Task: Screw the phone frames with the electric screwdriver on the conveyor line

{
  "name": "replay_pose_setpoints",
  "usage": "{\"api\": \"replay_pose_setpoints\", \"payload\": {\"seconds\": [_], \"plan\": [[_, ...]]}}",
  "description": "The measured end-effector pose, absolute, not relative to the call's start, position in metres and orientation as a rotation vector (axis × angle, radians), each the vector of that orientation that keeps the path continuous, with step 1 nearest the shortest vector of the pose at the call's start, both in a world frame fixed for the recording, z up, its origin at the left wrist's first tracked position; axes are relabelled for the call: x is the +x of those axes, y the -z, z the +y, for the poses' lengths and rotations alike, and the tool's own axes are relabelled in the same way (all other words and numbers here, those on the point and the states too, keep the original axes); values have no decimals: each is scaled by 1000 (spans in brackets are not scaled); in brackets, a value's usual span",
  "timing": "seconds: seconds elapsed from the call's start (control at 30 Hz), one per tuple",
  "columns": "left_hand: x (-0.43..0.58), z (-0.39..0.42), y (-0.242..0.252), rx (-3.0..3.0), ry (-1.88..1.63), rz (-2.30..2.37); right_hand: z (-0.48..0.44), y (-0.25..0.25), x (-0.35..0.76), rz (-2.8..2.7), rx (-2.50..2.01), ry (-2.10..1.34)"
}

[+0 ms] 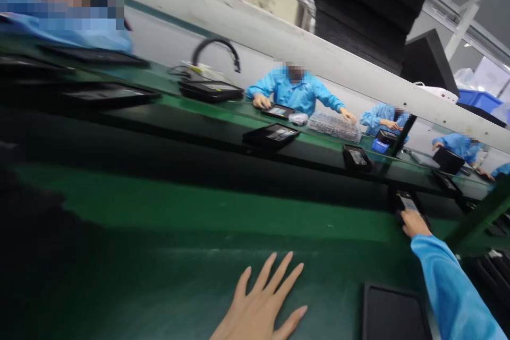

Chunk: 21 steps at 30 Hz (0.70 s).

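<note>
My left hand (pixel 265 303) lies flat on the green work surface (pixel 167 255) near the bottom edge, fingers spread and holding nothing. My right arm in a blue sleeve reaches out to the right. My right hand (pixel 414 223) rests on a small black tray with a device (pixel 406 203) at the edge of the conveyor belt. Its fingers are hidden behind the hand. A black flat tray (pixel 392 311) lies just right of my left hand.
Several black trays with devices (pixel 271 135) ride the dark conveyor belt (pixel 167 133). Across it, several people in blue coats work at their own trays. Tall stacks of black trays (pixel 366 5) stand on the shelf above. A green frame post (pixel 482 215) rises at right.
</note>
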<state>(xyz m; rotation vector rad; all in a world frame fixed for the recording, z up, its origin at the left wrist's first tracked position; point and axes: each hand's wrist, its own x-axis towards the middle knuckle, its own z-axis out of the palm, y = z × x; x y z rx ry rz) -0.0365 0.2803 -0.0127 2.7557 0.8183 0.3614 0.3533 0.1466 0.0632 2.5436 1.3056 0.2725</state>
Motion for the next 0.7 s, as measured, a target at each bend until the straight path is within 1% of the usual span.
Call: {"api": "replay_pose_setpoints", "payload": {"seconds": [0.17, 0.3, 0.37, 0.47, 0.57, 0.7], "plan": [[-31, 285, 4, 2786, -255, 810, 133, -109, 301, 1472, 2443, -381], [-27, 277, -6, 2803, -198, 815, 80, -134, 230, 1605, 2384, -431], [-25, 272, -9, 2806, -172, 819, 45, -137, 186, 1811, 2291, -594], [-24, 268, -14, 2803, -119, 815, -4, -124, 118, 2106, 2150, -865], [-25, 268, -16, 2809, -89, 822, -33, -91, 64, 2186, 2205, -893], [-28, 268, -13, 2796, -170, 788, -39, -53, 39, 2213, 2494, -870]]}}
